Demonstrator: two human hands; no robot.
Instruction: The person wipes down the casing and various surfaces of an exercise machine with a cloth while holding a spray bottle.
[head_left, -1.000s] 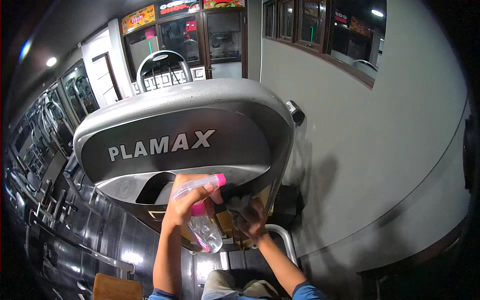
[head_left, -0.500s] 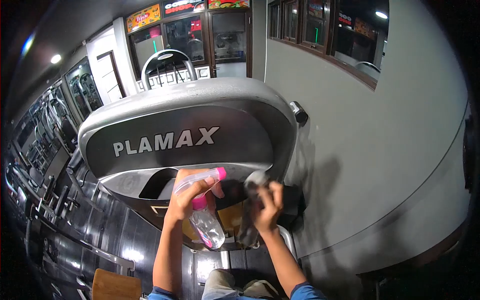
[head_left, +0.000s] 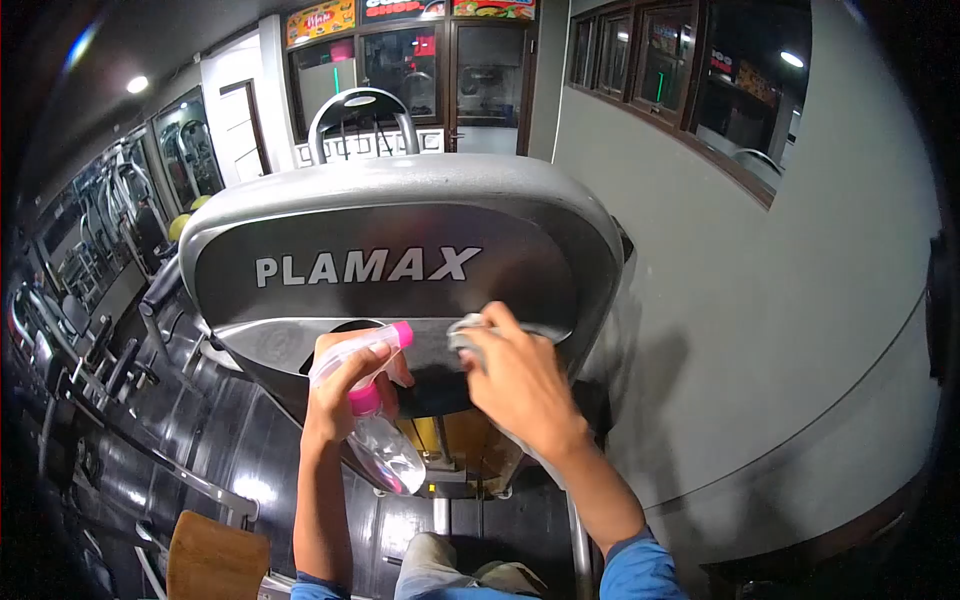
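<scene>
Compared with earlier, the right hand [head_left: 525, 390] sits higher before the PLAMAX machine [head_left: 400, 225], fingers curled on a grey cloth [head_left: 463, 333]; contact with the panel cannot be confirmed. The left hand's [head_left: 335, 395] fingers still wrap the spray bottle [head_left: 388, 455], partly obscuring the machine. Grey wall [head_left: 730, 330] at right.

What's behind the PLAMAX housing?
Past the PLAMAX housing: a silver arched frame, then windows and a door under signs. The arched frame's lower part and the floor directly behind are covered; can't tell what's down there.
</scene>
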